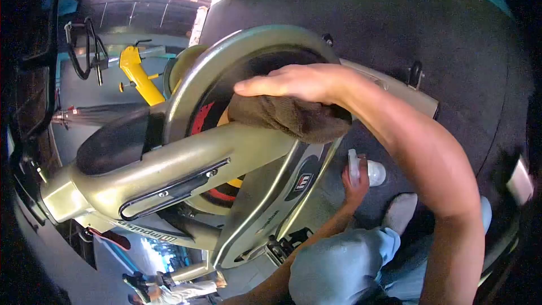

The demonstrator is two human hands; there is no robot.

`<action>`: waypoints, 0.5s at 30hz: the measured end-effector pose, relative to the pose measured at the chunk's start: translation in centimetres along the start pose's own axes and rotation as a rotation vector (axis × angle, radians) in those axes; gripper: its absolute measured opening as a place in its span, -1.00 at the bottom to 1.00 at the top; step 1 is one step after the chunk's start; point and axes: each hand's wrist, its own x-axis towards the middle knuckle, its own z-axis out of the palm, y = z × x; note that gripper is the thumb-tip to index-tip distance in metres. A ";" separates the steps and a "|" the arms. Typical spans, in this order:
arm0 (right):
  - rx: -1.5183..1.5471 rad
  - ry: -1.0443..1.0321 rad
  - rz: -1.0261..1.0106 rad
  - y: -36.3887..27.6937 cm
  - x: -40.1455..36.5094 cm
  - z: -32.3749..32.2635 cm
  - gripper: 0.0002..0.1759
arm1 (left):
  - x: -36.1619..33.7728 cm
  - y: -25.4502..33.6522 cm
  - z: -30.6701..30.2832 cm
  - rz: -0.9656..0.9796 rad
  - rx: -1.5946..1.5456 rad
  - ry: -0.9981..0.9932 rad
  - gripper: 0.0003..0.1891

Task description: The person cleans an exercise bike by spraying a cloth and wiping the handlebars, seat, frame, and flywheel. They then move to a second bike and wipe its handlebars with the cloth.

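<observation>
My right hand (299, 82) is closed over a dark brown cloth (293, 117), pressing it on the frame of a stationary exercise bike (197, 155) beside the flywheel guard (248, 39). The fingers under the cloth are mostly hidden. Lower down, near the floor, my left hand (357, 185) is wrapped round a spray bottle (375, 173) with a whitish body and a clear, pale head. The bike has a gold-grey frame, a black slotted bracket (175, 189) and a flywheel with red markings (202, 117).
Behind stands another bike with a yellow frame (138, 76). Dark matting (451, 96) covers the floor to the right. My bent knee (339, 265) and a socked foot (402, 212) are close to the bike's base. Another person (180, 292) appears at the bottom left.
</observation>
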 end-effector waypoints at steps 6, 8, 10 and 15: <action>-0.003 0.518 -0.103 8.4 -5.2 0.3 -0.29 | -0.1 1.0 -0.4 0.051 0.144 -0.010 -0.70; -0.353 0.903 -0.241 13.4 -7.6 1.5 -0.38 | 0.2 0.9 -0.2 0.101 0.120 0.007 -0.70; -0.343 1.092 -0.241 18.8 -8.6 3.5 -0.43 | 0.1 1.1 0.0 0.169 0.132 0.032 -0.68; 0.130 1.334 0.018 14.1 -5.3 7.6 -0.25 | -1.1 -3.3 0.1 0.110 0.114 0.031 -0.69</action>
